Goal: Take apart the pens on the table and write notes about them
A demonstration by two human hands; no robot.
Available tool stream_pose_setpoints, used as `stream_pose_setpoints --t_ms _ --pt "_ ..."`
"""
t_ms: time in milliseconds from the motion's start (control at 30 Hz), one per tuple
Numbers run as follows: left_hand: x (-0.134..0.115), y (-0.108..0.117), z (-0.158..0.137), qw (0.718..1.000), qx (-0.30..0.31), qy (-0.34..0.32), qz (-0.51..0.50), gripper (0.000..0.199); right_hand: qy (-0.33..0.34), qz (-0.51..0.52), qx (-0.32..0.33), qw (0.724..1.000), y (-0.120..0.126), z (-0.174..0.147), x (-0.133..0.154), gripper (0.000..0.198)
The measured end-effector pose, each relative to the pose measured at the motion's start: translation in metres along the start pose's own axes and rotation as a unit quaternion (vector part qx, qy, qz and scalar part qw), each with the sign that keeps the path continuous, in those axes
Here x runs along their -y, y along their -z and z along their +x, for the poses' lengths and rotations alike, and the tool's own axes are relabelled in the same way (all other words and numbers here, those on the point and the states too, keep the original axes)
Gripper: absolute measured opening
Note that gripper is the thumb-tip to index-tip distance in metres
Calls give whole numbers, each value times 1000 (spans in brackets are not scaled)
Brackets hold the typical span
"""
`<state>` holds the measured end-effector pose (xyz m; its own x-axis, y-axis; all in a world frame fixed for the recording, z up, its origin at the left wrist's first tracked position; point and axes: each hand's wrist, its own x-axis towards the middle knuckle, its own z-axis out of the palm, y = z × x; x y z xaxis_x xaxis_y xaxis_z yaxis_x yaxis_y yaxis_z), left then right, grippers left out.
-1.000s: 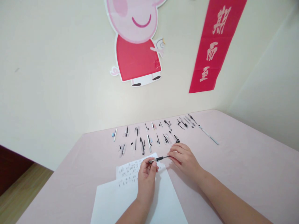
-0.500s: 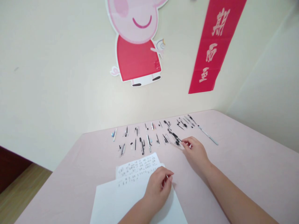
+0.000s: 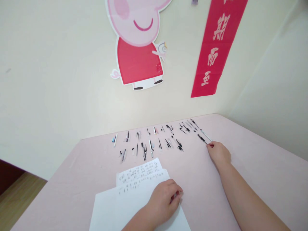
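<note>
My right hand (image 3: 219, 154) reaches toward the right end of the rows of pens, its fingertips pinched on the lower end of a black and clear pen (image 3: 201, 138). Just beyond it lies a long pale pen-like stick (image 3: 206, 134), its near end hidden by the hand. My left hand (image 3: 166, 200) lies on the right side of a white sheet of paper (image 3: 108, 211), fingers curled in. Whether it grips anything small is hidden. Under that sheet's top edge sits another paper (image 3: 144, 167) with handwriting.
Two rows of taken-apart pens, caps and refills (image 3: 143, 151) spread along the far side of the pink-covered table (image 3: 62, 192). Behind stands a wall with a cartoon pig cutout (image 3: 139, 62) and a red banner (image 3: 213, 57) with white characters.
My right hand has moved right with the pen, away from the cluster of black parts and next to the pale stick. My left hand has shifted slightly. The view has turned a little.
</note>
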<state>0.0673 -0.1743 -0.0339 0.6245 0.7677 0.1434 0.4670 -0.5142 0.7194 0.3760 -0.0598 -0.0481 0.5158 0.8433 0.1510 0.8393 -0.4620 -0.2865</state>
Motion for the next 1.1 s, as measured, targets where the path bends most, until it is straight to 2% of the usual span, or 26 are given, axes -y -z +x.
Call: stream_pose_setpoints --t_ms 333,567,1100 --pt "0 1 1 1000 13 12 2 20 20 -45 13 999 8 -5 4 35" --pt "2 1 3 1000 9 8 4 19 -2 -64 59 996 16 -9 6 28" --pt "1 0 4 1000 10 18 3 19 -5 -72 15 997 13 -5 5 28"
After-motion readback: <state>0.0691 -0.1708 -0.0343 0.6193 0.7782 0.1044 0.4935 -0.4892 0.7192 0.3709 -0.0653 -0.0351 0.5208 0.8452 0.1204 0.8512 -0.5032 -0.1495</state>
